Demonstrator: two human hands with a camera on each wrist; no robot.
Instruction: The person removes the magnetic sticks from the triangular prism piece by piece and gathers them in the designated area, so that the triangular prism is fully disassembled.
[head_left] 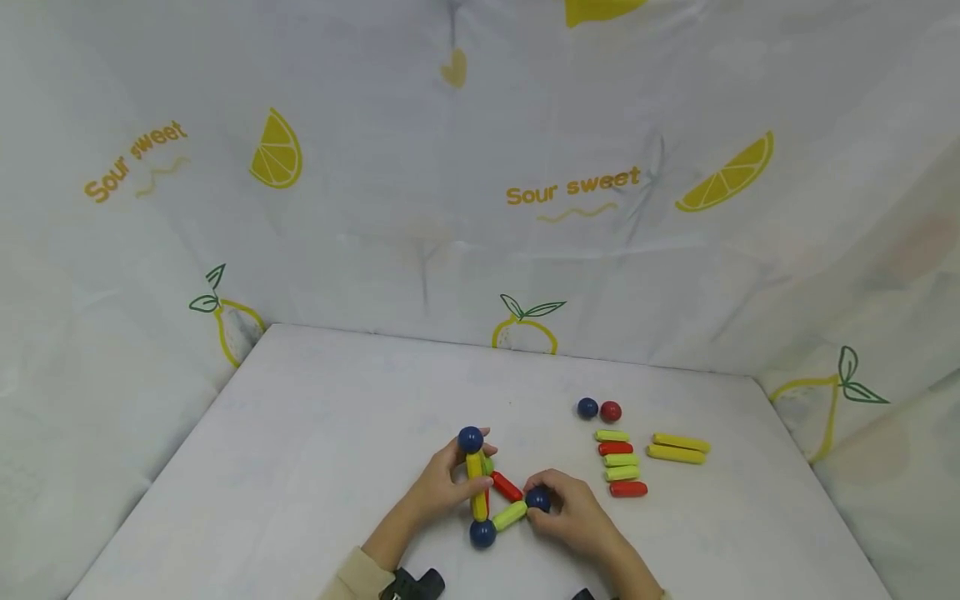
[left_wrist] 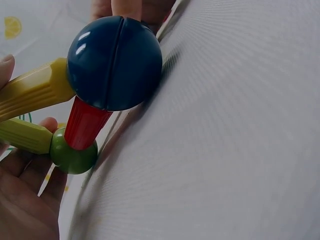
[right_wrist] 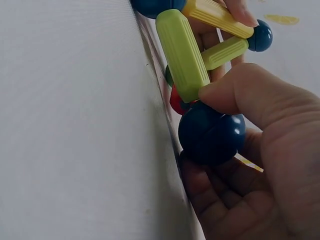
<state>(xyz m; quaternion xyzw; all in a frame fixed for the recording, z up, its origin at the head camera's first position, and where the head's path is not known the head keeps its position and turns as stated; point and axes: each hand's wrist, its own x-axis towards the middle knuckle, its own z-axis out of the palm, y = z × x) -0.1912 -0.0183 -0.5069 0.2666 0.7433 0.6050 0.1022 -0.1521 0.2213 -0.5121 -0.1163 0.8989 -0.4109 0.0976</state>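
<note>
A frame of toy magnetic rods and balls stands on the white table. My left hand [head_left: 433,487] grips it at the left, with the thumb on a yellow rod [head_left: 476,475]. That rod slants between an upper blue ball [head_left: 471,439] and a lower blue ball [head_left: 483,534]. A lime rod [head_left: 511,516] links the lower ball to another blue ball [head_left: 537,498], which my right hand [head_left: 576,512] holds between thumb and fingers. A red rod [head_left: 507,486] also runs toward that ball. In the left wrist view, a green ball [left_wrist: 74,152] sits at the far base, joined to another red rod [left_wrist: 87,122].
To the right lie a blue ball [head_left: 587,407], a red ball [head_left: 611,411], a column of short lime and red rods [head_left: 622,473] and two long yellow rods [head_left: 677,454]. A lemon-print cloth [head_left: 420,250] hangs behind the table [head_left: 300,433].
</note>
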